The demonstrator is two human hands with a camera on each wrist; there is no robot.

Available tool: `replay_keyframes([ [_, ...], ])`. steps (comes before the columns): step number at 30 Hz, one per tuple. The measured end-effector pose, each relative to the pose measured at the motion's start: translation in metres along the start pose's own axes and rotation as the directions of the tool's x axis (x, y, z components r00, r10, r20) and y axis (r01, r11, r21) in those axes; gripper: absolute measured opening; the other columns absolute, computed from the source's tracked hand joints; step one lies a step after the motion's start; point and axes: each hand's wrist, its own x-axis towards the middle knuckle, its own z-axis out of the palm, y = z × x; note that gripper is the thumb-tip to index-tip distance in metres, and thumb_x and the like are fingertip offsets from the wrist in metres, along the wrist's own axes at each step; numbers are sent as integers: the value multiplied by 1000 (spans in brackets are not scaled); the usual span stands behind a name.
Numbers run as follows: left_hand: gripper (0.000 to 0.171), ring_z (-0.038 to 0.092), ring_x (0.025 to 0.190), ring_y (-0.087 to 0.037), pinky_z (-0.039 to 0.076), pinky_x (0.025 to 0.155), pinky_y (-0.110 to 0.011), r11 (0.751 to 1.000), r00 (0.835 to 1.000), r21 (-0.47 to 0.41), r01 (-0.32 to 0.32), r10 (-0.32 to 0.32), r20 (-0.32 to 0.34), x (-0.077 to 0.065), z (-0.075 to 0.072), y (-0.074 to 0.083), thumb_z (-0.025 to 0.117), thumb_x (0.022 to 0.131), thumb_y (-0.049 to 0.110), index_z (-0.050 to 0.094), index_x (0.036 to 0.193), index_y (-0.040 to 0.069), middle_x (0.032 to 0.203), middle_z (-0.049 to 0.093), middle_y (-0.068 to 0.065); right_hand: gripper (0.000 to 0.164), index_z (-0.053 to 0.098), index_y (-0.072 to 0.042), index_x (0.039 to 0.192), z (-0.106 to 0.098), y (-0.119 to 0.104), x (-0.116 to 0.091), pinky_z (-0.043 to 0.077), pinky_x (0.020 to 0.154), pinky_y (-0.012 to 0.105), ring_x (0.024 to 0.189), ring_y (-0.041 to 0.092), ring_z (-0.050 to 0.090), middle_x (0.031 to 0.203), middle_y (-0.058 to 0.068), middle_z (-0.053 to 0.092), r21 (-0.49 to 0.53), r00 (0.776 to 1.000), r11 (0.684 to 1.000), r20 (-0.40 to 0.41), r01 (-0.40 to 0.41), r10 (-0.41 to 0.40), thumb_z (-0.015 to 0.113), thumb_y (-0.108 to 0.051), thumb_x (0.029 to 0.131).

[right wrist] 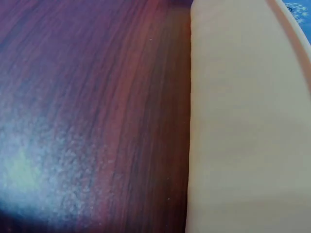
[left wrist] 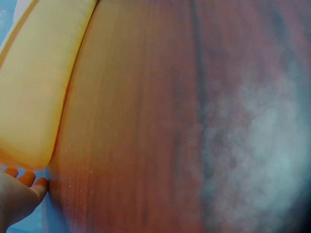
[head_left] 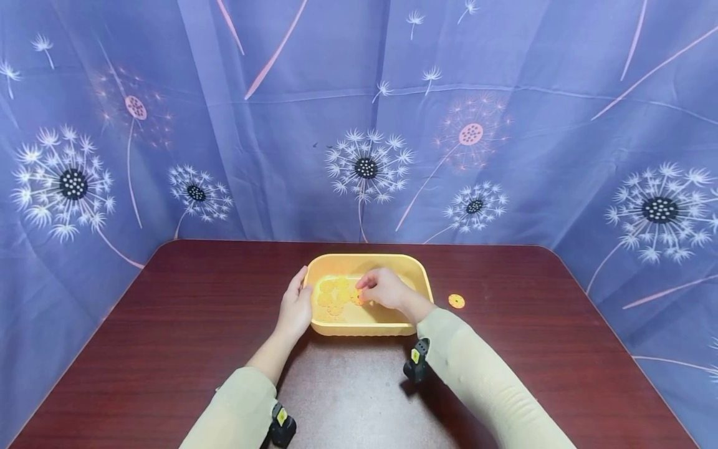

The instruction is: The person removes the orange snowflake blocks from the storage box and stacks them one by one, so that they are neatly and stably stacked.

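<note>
A yellow rectangular plastic basin [head_left: 370, 329] stands on the table. My left hand [head_left: 295, 307] holds its left end, with fingers along the outer wall and thumb near the rim; the left wrist view shows the hand [left wrist: 20, 194] at the basin's corner. Inside the basin, to the left, lie several flat round yellow-orange discs [head_left: 335, 292]. My right hand [head_left: 384, 289] reaches over the right side into the basin and pinches an orange disc [head_left: 356, 298] between thumb and fingers. The right wrist view shows the basin's outer wall [right wrist: 248, 121], while the hand is out of frame.
Another orange patterned disc [head_left: 457, 302] lies on the dark red-brown wooden table [head_left: 185, 324], right of the basin. A blue dandelion-print curtain [head_left: 291, 156] hangs round the table's back and sides. Each sleeve carries a black wrist camera [head_left: 417, 360].
</note>
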Motion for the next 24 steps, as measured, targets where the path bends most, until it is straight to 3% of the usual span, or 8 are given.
replay_keyframes([
  [12, 48, 28, 141, -28, 25, 116, -42, 1000, 1000, -19, 8, -8, 4, 1, 0, -1, 33, 100, 11, 29, 149, 8, 154, 28, -14, 23, 64, 11, 104, -7, -5, -1, 50, 57, 23, 63, 9, 54, 83, 14, 66, 121, 998, 993, -56, 11, -4, 60, 2, 83],
  [19, 49, 28, 141, -29, 25, 116, -44, 1000, 1000, -6, 14, -14, 12, 0, 0, 0, 33, 100, 13, 28, 149, 9, 154, 28, -14, 26, 62, 13, 108, -12, -12, -4, 54, 62, 32, 69, 11, 56, 92, 22, 66, 178, 998, 984, -69, 13, 0, 61, 2, 85],
  [24, 49, 27, 141, -29, 24, 116, -44, 1000, 1000, -7, 14, -14, 11, 0, 0, 0, 34, 100, 13, 28, 149, 9, 154, 28, -14, 28, 61, 13, 109, -12, -8, -3, 52, 61, 29, 68, 10, 55, 87, 15, 66, 212, 997, 977, -80, 4, 14, 62, 1, 84],
])
